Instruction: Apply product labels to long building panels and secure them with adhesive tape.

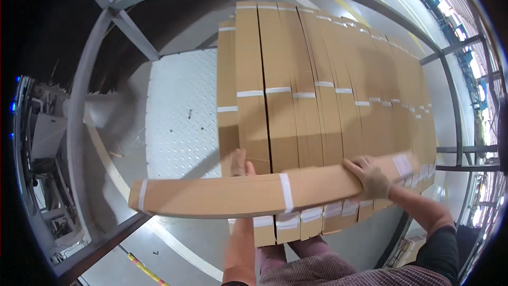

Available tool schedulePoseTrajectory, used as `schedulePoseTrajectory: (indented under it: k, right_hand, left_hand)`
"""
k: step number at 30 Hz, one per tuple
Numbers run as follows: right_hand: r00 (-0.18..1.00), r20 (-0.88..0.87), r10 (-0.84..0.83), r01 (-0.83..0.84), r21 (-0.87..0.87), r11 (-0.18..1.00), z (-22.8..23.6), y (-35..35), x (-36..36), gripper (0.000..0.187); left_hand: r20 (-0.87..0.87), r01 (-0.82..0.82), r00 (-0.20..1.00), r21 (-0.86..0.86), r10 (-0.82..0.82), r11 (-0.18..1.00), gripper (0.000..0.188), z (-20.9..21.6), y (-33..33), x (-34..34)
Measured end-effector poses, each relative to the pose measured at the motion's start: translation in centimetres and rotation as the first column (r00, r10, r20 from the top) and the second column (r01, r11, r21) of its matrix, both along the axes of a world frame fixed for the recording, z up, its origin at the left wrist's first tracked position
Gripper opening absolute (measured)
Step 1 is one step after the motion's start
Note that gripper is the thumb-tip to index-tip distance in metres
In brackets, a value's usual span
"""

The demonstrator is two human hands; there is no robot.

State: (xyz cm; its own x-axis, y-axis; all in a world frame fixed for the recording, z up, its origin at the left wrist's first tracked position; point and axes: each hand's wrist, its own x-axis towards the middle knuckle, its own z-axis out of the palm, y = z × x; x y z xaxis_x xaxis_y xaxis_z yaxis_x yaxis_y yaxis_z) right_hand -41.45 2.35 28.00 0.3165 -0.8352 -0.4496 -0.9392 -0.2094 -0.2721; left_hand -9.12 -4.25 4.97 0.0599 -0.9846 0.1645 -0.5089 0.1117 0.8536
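A long, narrow cardboard box (211,197) with white tape bands lies crosswise in front of me, above the near ends of a stack of similar boxes. My left forearm passes beneath it, and my left hand (242,165) shows its fingers past the far edge; the palm is hidden by the box. Toward the right end, my right hand (369,178) grips the box from above, fingers bent over its far edge. A white label (403,164) sits on that end, which looks slightly blurred. The stacked long boxes (288,132) stretch away from me, side by side.
Grey metal frame bars (90,69) surround the stack on several sides. Left of the boxes shows a diamond-plate metal platform (180,111). A yellow-and-red striped pole (145,269) lies low at the left. Equipment (50,143) stands at the far left.
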Motion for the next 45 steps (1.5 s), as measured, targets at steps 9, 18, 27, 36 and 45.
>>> schedulePoseTrajectory:
  k: [9, 18, 27, 36, 45]
  right_hand:
    - [0.923, 0.113, -0.368, 0.373, -0.022, 0.928, 0.1, -0.6, 16.8, 0.106]
    - [0.811, 0.448, -0.376, 0.521, -0.261, 0.813, -12.0, -6.4, 19.7, 0.072]
    - [0.796, -0.035, -0.604, 0.466, -0.601, 0.649, -25.9, -0.6, 12.6, 0.062]
    - [0.791, -0.012, -0.611, 0.51, -0.537, 0.671, -26.7, -1.6, 14.4, 0.064]
    - [0.817, 0.062, -0.574, 0.499, -0.576, 0.648, -27.6, -1.9, 13.1, 0.06]
  left_hand:
    - [-0.839, 0.185, 0.232, 0.535, 0.492, 0.825, 0.069, 15.7, 8.2, -0.7]
    - [-0.667, 0.109, 0.687, 0.486, 0.288, 0.867, 0.059, 1.8, -9.2, 19.6]
    - [-0.528, 0.264, 0.849, 0.42, -0.003, 0.868, 0.076, -10.5, -16.8, 19.7]
    - [-0.293, 0.229, 0.955, 0.657, -0.036, 0.719, 0.089, -29.2, -20.1, 16.9]
    - [-0.129, -0.051, 0.985, 0.43, 0.117, 0.902, 0.072, -20.9, -7.0, 14.8]
